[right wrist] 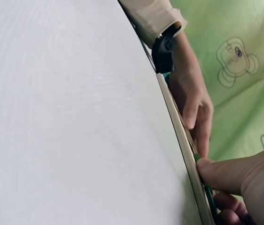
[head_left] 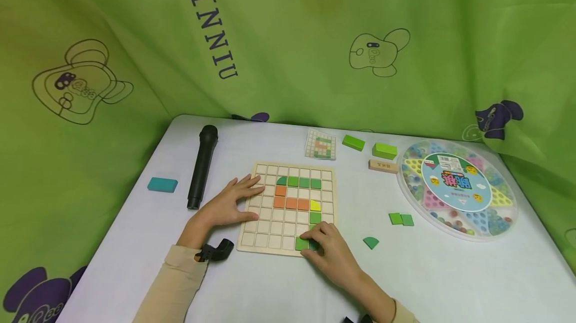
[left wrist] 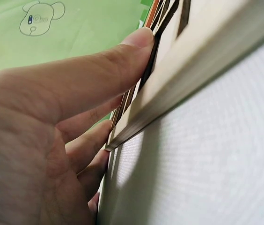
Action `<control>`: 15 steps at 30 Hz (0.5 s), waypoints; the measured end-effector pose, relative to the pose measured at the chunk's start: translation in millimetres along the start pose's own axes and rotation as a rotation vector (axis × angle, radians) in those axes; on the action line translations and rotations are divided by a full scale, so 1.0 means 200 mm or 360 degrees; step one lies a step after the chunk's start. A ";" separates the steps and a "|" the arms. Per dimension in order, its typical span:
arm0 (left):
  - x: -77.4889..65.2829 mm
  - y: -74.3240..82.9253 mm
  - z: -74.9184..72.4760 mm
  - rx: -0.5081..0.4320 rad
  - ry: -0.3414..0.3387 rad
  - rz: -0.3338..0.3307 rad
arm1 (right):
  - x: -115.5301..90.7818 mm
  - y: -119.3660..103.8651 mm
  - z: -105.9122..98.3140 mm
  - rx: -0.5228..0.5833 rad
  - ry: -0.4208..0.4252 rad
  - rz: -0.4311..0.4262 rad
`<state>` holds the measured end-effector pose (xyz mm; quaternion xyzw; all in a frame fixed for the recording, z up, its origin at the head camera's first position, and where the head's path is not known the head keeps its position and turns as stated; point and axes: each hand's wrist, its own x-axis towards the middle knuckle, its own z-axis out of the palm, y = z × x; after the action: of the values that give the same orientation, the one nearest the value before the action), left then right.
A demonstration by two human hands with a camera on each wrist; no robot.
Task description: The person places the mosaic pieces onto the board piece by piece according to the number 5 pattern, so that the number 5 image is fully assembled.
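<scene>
A wooden grid board point(head_left: 262, 227) lies on the white table, with green, orange and yellow tiles in some cells. My left hand point(head_left: 225, 205) rests on the board's left edge, fingers spread; its thumb point(left wrist: 122, 56) touches the rim in the left wrist view. At the near right corner my right hand point(head_left: 334, 253) pinches a green square tile point(head_left: 302, 244) between thumb and index finger, low in the bottom row. A darker green tile beside it is partly hidden under the fingers. A yellow tile point(head_left: 315, 206) and an orange tile point(head_left: 291, 204) sit further up the grid.
Behind the board lies a pattern card point(head_left: 321, 144). A black microphone point(head_left: 202, 168) and a teal block point(head_left: 162, 184) are at left. To the right are a green quarter-round tile point(head_left: 371, 242), two green squares point(head_left: 401, 219), several blocks and a round marble game box point(head_left: 456, 188).
</scene>
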<state>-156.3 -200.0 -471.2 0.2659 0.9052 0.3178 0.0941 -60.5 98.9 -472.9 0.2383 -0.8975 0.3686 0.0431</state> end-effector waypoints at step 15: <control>0.00 0.00 0.00 -0.0014 0.0022 0.0033 | -0.02 0.02 -0.12 0.0037 0.0058 0.0007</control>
<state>-155.5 -199.9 -471.8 0.2727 0.9016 0.3245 0.0859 -61.4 120.2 -459.5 0.2301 -0.8927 0.3834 0.0561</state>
